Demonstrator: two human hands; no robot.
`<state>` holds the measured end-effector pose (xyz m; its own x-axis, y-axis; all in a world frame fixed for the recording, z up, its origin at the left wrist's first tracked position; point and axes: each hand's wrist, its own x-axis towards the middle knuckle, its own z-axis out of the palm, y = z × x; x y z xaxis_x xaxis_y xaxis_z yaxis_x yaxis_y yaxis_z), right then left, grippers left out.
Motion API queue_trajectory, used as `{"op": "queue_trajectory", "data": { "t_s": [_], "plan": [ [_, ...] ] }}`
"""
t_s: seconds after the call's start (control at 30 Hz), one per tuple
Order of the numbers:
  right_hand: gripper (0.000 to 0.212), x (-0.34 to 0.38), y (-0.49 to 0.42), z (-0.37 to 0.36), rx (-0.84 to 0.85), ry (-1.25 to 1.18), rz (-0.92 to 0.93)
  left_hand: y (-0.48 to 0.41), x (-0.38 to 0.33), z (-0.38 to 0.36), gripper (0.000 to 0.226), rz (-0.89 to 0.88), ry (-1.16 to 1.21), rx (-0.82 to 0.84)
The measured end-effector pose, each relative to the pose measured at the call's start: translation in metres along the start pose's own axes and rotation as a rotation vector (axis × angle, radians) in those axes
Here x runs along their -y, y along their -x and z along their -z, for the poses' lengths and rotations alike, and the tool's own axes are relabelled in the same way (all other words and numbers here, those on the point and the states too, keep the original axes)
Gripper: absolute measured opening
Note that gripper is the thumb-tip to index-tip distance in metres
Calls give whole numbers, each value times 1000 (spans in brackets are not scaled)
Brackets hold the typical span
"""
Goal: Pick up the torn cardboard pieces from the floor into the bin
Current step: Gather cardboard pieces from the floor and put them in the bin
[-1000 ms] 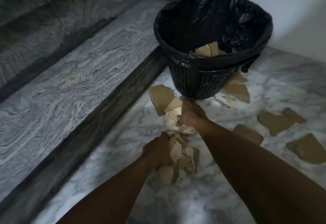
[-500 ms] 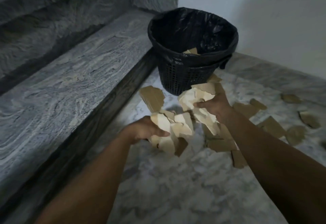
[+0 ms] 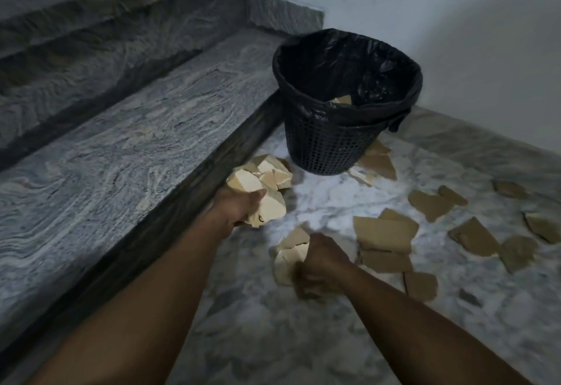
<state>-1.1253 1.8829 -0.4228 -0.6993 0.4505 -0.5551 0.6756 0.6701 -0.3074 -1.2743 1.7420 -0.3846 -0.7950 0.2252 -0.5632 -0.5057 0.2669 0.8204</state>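
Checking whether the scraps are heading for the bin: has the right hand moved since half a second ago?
Yes. The right hand, gripping cardboard pieces, was at the base of the bin; now it has drawn back, clearly farther from the bin.

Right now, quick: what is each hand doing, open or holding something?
Left hand: closed, gripping a bunch of pale cardboard pieces.
Right hand: closed, gripping a smaller clump of cardboard.
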Motion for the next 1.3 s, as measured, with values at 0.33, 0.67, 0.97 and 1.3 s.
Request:
{"op": "queue_trajectory", "data": {
  "t_s": [0.33, 0.67, 0.97, 1.3],
  "plan": [
    [63, -42, -31, 57, 88, 217, 67, -62, -27, -82, 103, -304, -1200, 171],
    [97, -138, -35, 92, -178, -51, -83, -57, 28, -56, 67, -504, -1282, 89],
    [92, -30, -31, 45, -213, 197, 242, -41, 33, -33, 63, -374, -847, -36],
    [103, -130, -2, 132, 17, -50, -95, -38, 25, -34, 30, -114, -434, 102]
  ]
}}
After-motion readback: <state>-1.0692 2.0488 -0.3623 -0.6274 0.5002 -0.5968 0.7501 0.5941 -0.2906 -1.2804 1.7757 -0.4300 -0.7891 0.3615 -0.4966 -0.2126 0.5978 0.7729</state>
